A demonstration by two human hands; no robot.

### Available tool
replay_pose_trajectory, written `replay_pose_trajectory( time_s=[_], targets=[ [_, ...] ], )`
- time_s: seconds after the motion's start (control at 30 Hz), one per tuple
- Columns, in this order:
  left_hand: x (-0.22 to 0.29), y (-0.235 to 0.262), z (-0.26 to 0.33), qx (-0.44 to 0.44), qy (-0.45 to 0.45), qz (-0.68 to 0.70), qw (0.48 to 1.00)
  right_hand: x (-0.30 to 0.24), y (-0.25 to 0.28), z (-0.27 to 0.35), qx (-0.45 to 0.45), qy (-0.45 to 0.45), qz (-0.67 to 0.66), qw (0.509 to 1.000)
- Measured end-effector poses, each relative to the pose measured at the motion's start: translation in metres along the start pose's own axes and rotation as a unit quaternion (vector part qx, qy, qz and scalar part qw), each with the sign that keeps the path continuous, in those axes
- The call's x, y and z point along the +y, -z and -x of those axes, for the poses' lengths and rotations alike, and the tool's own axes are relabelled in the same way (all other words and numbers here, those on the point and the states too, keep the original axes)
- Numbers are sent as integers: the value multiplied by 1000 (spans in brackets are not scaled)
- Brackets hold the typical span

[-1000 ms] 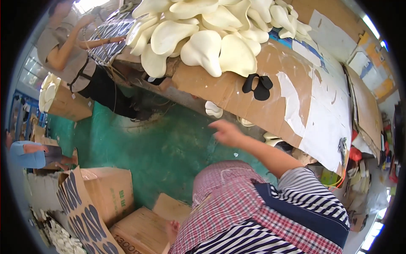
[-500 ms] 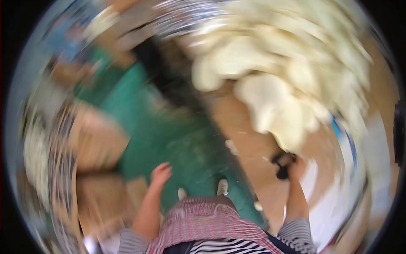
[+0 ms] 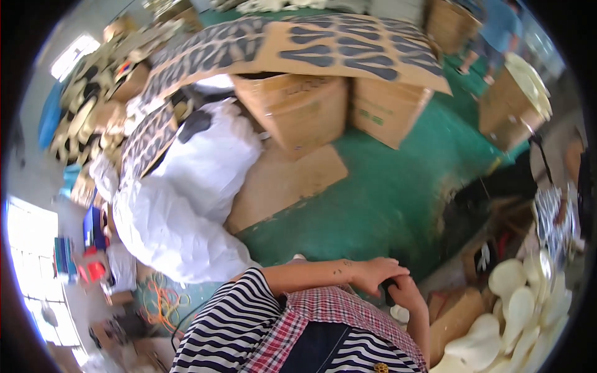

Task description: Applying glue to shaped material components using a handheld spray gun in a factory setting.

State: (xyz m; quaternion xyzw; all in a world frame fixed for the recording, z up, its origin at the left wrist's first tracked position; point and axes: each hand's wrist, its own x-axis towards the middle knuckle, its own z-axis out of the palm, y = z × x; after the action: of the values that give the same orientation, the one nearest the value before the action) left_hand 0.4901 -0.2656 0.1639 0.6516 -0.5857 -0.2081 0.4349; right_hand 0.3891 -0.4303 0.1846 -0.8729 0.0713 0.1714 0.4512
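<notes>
My left hand (image 3: 375,273) reaches across my front, its fingers bent together over the fingers of my right hand (image 3: 408,294). Between them shows a small part of a black piece (image 3: 390,284), mostly covered by the fingers; my right hand grips it. Whether my left fingers hold it too is hidden. Close by on the lower right lies a heap of cream, insole-shaped foam pieces (image 3: 519,304). Several dark insole shapes (image 3: 367,46) are laid out in rows on a long brown cardboard sheet (image 3: 273,50) farther ahead.
Open cardboard boxes (image 3: 298,115) stand under the sheet. A big white sack (image 3: 180,217), with a black piece (image 3: 194,125) on it, bulges at my left beside flat cardboard (image 3: 292,186). Another box (image 3: 507,112) holds cream pieces. A person in blue (image 3: 500,28) is at the far right. The floor (image 3: 373,205) is green.
My view has swung left, bringing the sack and the cardboard sheet ahead; the foam heap is now at the lower right. My hands, apart before, have come together around the black piece.
</notes>
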Motion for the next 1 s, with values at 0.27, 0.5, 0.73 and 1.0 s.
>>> replay_pose_trajectory(
  time_s=[0.27, 0.5, 0.73, 1.0],
  targets=[
    [12, 130, 180, 173, 343, 42, 922, -199, -70, -148, -300, 251, 48, 919],
    [65, 86, 296, 523, 466, 84, 709, -273, -156, -235, -519, 297, 16, 801],
    [134, -40, 331, 776, 473, 46, 414, -349, -295, -170, -670, 463, 75, 575],
    [211, -100, 396, 801, 543, -22, 250, -413, -441, -54, -704, 516, 37, 487]
  ],
)
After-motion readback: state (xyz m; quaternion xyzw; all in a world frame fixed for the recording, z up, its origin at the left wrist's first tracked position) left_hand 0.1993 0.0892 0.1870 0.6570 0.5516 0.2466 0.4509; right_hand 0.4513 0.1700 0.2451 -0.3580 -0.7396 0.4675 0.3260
